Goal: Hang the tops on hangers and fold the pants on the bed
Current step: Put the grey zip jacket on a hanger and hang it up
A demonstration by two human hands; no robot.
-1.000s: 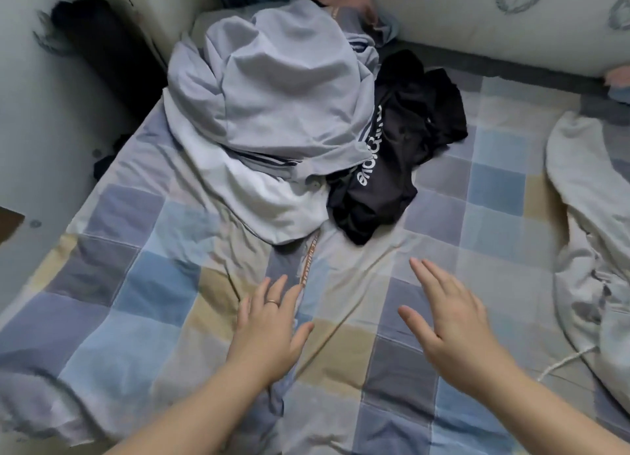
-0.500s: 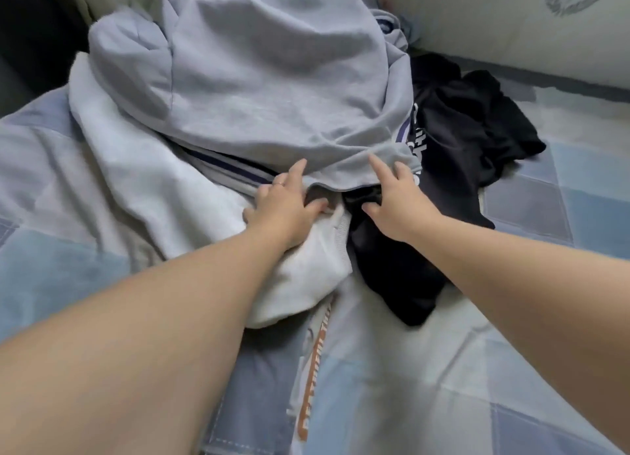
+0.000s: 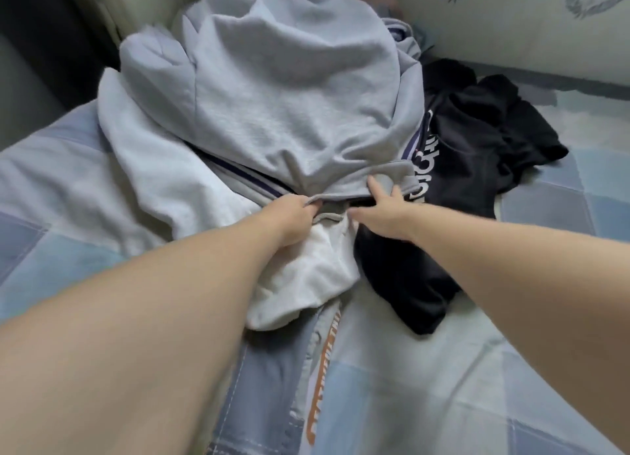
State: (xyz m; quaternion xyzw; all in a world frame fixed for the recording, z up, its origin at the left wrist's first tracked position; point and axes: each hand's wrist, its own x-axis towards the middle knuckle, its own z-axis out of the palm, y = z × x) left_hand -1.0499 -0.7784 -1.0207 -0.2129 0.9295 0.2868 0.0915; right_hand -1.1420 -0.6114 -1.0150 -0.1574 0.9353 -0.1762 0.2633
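The grey top (image 3: pixel 289 89) sits on top of the pile, filling the upper middle of the frame, with its hem hanging toward the centre. It looks like thick sweatshirt fleece: soft, floppy, a bit of weight, not slippery and nothing to break. It'll sag wherever it isn't held, so I'd say two spread-out grips on the hem or shoulders beat one bunch in the middle.

That's roughly what's going on. The left hand (image 3: pixel 289 222) has its fingers (image 3: pixel 308 206) curled into the hem and pinching the edge. The right hand (image 3: pixel 385 216), just beside it, has the forefinger lying up along the hem, thumb out to the side and the other fingers tucked under the cloth, so it's holding the same edge.

Under the grey top on the left is a white piece (image 3: pixel 163 181), with a striped edge peeking out between the two. A black piece (image 3: pixel 470 154) with white lettering lies right of centre, touching the pile. Everything's on the bed (image 3: pixel 443 386) with its checked sheet.

Compared to half a second ago, the fingers were mostly flat on that edge and now they've closed on it, with the hem rucked up a little. A second ago both hands were open over bare sheet, well short of the pile.
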